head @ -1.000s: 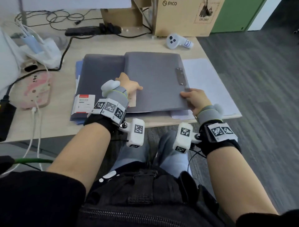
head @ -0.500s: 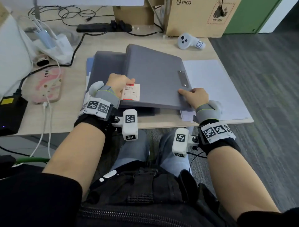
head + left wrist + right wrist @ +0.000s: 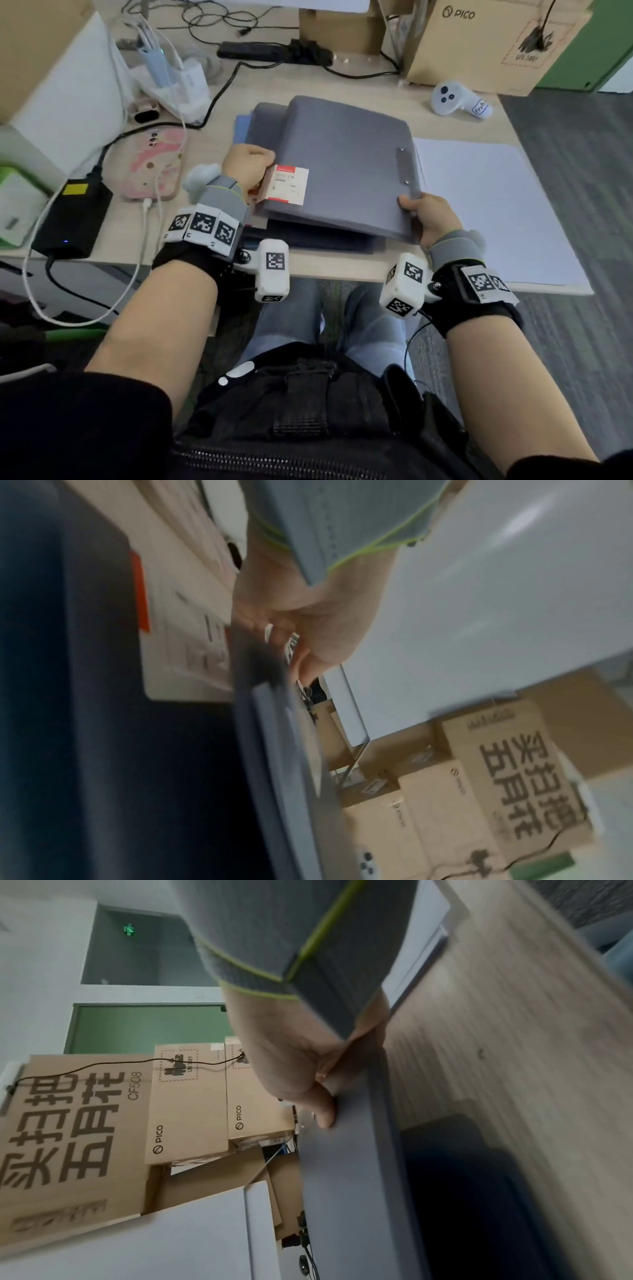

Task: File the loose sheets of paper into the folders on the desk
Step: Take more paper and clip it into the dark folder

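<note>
folder [image 3: 342, 164]: matt grey plastic | desk [image 3: 342, 267]: pale wood grain

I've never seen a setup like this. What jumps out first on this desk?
The large grey plastic folder at the middle of the wooden desk, gripped at its left edge by the left hand and at its near right corner by the right hand. A white sheet of paper lies to its right.
</note>
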